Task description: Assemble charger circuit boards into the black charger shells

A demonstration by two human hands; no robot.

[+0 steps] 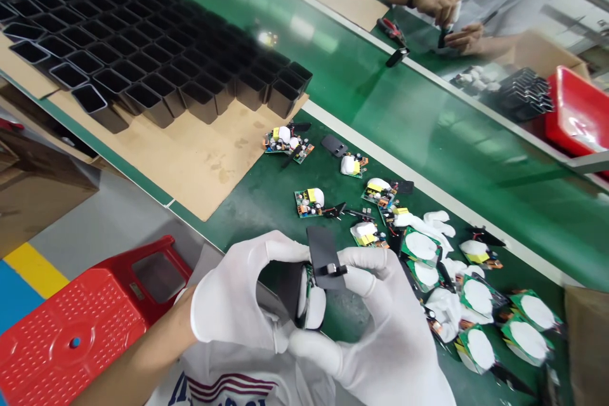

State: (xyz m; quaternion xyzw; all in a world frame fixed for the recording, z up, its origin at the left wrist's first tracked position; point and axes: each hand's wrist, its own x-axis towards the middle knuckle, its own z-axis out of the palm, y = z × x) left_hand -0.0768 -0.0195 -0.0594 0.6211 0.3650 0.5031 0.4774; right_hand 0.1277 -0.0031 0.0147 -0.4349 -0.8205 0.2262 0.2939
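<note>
left grip (235, 285) curled round case (288, 295), right grip (392, 314) bent against plate (321, 246)

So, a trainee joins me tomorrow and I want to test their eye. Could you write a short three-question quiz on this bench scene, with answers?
1. What flat thing sits between the left hand and the right hand?
2. True or false: the black boxes stand on the red stool.
3. What colour are the person's gloves? A) blue B) white C) black

Key:
1. A black plate.
2. False; they stand on brown cardboard.
3. B
</note>
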